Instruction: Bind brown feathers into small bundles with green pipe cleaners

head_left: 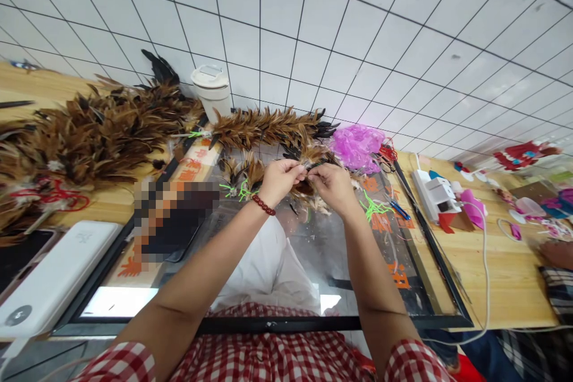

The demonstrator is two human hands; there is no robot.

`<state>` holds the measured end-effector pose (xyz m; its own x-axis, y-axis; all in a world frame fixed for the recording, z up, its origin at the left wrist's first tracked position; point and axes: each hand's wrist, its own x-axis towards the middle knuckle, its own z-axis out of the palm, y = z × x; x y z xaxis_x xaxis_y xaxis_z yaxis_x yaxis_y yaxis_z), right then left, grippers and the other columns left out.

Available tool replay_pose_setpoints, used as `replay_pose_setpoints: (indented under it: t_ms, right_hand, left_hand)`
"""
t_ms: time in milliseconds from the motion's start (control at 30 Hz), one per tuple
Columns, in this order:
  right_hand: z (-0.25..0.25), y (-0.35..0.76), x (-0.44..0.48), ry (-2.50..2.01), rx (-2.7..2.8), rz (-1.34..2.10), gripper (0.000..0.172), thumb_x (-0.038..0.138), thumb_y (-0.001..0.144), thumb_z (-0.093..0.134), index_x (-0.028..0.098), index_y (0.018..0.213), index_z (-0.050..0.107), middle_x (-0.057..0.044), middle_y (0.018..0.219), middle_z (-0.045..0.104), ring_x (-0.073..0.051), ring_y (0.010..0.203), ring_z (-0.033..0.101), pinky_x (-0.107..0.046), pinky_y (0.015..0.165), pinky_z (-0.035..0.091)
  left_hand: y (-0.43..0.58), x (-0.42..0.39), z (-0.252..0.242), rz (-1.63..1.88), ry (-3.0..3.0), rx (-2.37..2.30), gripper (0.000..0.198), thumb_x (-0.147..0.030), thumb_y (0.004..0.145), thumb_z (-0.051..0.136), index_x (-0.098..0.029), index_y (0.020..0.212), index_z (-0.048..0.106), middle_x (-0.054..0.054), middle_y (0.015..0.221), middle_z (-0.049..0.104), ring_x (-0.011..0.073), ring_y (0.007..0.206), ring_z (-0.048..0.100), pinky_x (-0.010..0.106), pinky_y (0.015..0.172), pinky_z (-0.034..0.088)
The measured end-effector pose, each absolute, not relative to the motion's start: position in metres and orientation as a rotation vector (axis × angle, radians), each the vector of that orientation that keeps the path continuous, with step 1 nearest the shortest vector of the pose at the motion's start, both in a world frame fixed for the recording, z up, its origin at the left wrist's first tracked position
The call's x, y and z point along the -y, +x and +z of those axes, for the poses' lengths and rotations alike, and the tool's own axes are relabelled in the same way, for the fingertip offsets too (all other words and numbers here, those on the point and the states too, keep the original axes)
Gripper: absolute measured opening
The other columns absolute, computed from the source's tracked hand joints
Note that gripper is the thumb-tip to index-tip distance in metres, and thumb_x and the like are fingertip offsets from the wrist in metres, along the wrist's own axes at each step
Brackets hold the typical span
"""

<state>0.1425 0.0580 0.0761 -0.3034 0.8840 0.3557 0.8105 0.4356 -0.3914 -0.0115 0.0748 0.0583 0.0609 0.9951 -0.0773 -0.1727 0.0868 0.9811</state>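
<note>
Feather bunch [305, 187] pinched between fingertips of left hand [278, 180] and right hand [335, 186], both closed on it. Bunch held just above glass panel [313, 262], toward its far edge. Red bead bracelet [263, 205] worn on left wrist. Green ties [375, 208] scattered on glass beside right hand. Long feather string [268, 126] laid behind hands, near wall. White cup [211, 91] stood beyond it. Big feather pile [89, 137] heaped at left; pink plastic [356, 146] bunched at right.
</note>
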Motion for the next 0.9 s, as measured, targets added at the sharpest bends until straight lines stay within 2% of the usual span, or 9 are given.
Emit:
replay_pose_setpoints:
  t_ms: [233, 333, 467, 600, 733, 900]
  right_hand:
    - [0.078, 0.136, -0.055, -1.546, 2.233, -0.13, 0.02, 0.025, 0.088, 0.049, 0.018, 0.076, 0.064, -0.008, 0.081, 0.066, -0.021, 0.082, 0.057, -0.031, 0.07, 0.033]
    - [0.079, 0.139, -0.056, -1.504, 2.247, -0.168, 0.021, 0.024, 0.088, 0.048, 0.018, 0.079, 0.066, -0.007, 0.082, 0.066, -0.02, 0.082, 0.057, -0.031, 0.07, 0.032]
    - [0.081, 0.161, -0.061, -1.564, 1.996, -0.139, 0.024, 0.031, 0.089, 0.048, 0.021, 0.09, 0.07, -0.006, 0.087, 0.069, -0.02, 0.082, 0.06, -0.031, 0.073, 0.038]
    - [0.082, 0.188, -0.065, -1.743, 1.79, -0.116, 0.025, 0.033, 0.085, 0.051, 0.02, 0.089, 0.071, -0.007, 0.088, 0.071, -0.021, 0.08, 0.061, -0.03, 0.072, 0.042]
    - [0.083, 0.19, -0.063, -1.928, 1.96, 0.094, 0.023, 0.032, 0.081, 0.053, 0.023, 0.088, 0.073, -0.004, 0.083, 0.072, -0.019, 0.075, 0.062, -0.027, 0.066, 0.041]
    - [0.075, 0.167, -0.062, -2.136, 2.305, 0.278, 0.026, 0.039, 0.078, 0.056, 0.021, 0.073, 0.073, -0.007, 0.073, 0.071, -0.018, 0.07, 0.062, -0.026, 0.059, 0.036]
  left_hand:
    - [-0.011, -0.074, 0.058, 1.035, 1.198, -1.145, 0.013, -0.011, 0.076, 0.06, -0.011, 0.065, 0.066, 0.002, 0.058, 0.064, 0.0085, 0.047, 0.056, 0.021, 0.049, 0.048]
    - [-0.012, -0.075, 0.057, 0.992, 1.213, -1.13, 0.016, -0.009, 0.076, 0.06, -0.011, 0.06, 0.065, 0.002, 0.053, 0.061, 0.0069, 0.042, 0.052, 0.02, 0.046, 0.045]
    - [-0.014, -0.074, 0.06, 1.034, 1.023, -1.067, 0.015, -0.01, 0.076, 0.061, -0.01, 0.062, 0.064, 0.0, 0.052, 0.059, 0.0056, 0.04, 0.049, 0.019, 0.043, 0.041]
    - [-0.017, -0.073, 0.066, 1.057, 0.859, -0.959, 0.01, -0.012, 0.076, 0.063, -0.008, 0.066, 0.065, 0.001, 0.054, 0.059, 0.0068, 0.045, 0.052, 0.019, 0.045, 0.043]
    - [-0.018, -0.074, 0.066, 1.089, 0.809, -0.942, 0.008, -0.013, 0.074, 0.067, -0.008, 0.068, 0.065, 0.002, 0.056, 0.06, 0.0067, 0.046, 0.052, 0.019, 0.045, 0.042]
    - [-0.018, -0.076, 0.066, 1.127, 0.784, -0.943, 0.009, -0.016, 0.075, 0.067, -0.009, 0.069, 0.065, 0.001, 0.056, 0.059, 0.0055, 0.045, 0.051, 0.018, 0.044, 0.042]
